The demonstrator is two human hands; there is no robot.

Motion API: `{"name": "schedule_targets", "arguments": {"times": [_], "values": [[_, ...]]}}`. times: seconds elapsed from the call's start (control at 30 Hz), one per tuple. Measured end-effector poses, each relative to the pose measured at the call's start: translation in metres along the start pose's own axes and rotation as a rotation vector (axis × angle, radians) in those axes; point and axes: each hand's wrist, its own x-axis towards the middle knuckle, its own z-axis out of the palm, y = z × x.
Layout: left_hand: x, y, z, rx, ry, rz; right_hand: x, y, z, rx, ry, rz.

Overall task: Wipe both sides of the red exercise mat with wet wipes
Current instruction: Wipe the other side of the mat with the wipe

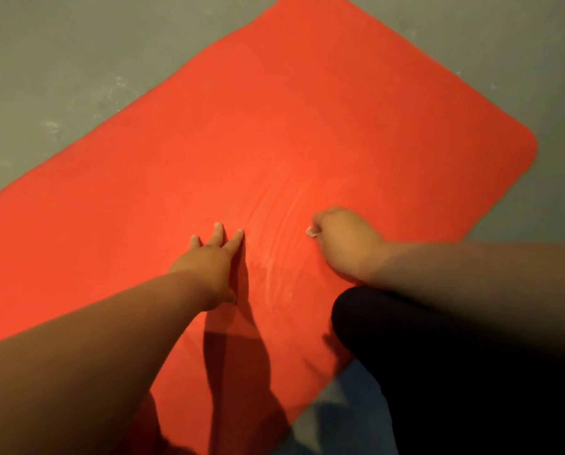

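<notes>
The red exercise mat [274, 126] lies flat on the floor and runs diagonally across the view, its rounded corner at the right. My left hand [213, 257] presses flat on the mat with fingers spread and holds nothing. To its right, my right hand [343, 239] is closed into a fist on the mat, and a small white bit of a wet wipe [310, 231] pokes out at the left of the fist. Faint wet streaks arc across the mat between the two hands.
Grey concrete floor [61, 60] surrounds the mat, with pale scuffs at the left. My knee in dark clothing [422, 356] rests at the mat's near edge on the right. Shadows of my arms fall across the near part of the mat.
</notes>
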Motion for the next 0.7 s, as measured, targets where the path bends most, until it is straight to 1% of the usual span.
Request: {"name": "schedule_targets", "arguments": {"times": [0.03,0.07,0.13,0.17,0.2,0.23,0.3,0.33,0.37,0.4,0.43,0.5,0.53,0.6,0.63,0.67,0.7], "values": [[0.0,0.0,0.001,-0.012,0.008,-0.009,-0.011,-0.021,0.011,0.031,-0.082,-0.115],[0.0,-0.001,0.002,-0.024,0.01,-0.02,-0.025,-0.04,0.017,0.034,-0.199,-0.23],[0.001,-0.001,0.002,-0.035,0.011,-0.029,-0.04,-0.058,0.02,-0.041,-0.39,-0.417],[0.002,-0.001,0.002,-0.03,0.015,-0.028,-0.035,-0.053,0.016,-0.08,-0.403,-0.447],[0.003,-0.001,0.002,-0.023,0.016,-0.027,-0.024,-0.041,0.01,-0.088,-0.342,-0.419],[0.004,-0.001,0.002,-0.021,0.01,-0.031,-0.009,-0.024,0.003,-0.06,-0.242,-0.335],[0.006,-0.001,0.003,-0.013,0.0,-0.035,0.018,0.02,-0.018,-0.056,-0.005,-0.068],[0.007,0.0,0.002,-0.001,0.007,-0.036,0.027,0.042,-0.029,-0.065,0.081,0.058],[0.007,-0.001,0.002,0.007,0.01,-0.037,0.031,0.054,-0.036,-0.104,0.11,0.142],[0.006,-0.001,0.002,0.012,0.007,-0.036,0.03,0.056,-0.039,-0.157,0.1,0.159],[0.006,-0.001,0.002,0.017,0.008,-0.028,0.024,0.05,-0.035,-0.182,0.061,0.126],[0.005,0.0,0.0,0.021,0.023,-0.021,0.003,0.018,-0.014,-0.163,-0.068,-0.034],[0.003,0.0,0.001,0.015,0.025,-0.025,-0.014,-0.001,-0.001,-0.146,-0.16,-0.159],[0.001,0.001,0.0,0.014,0.021,-0.026,-0.048,-0.031,0.018,-0.099,-0.407,-0.369],[0.0,0.004,0.001,0.017,0.023,-0.017,-0.058,-0.035,0.021,-0.113,-0.477,-0.451],[-0.002,0.006,0.003,0.023,0.021,-0.006,-0.061,-0.031,0.019,-0.114,-0.458,-0.475],[-0.003,0.009,0.004,0.034,0.013,0.007,-0.057,-0.02,0.016,-0.109,-0.394,-0.431]]}}
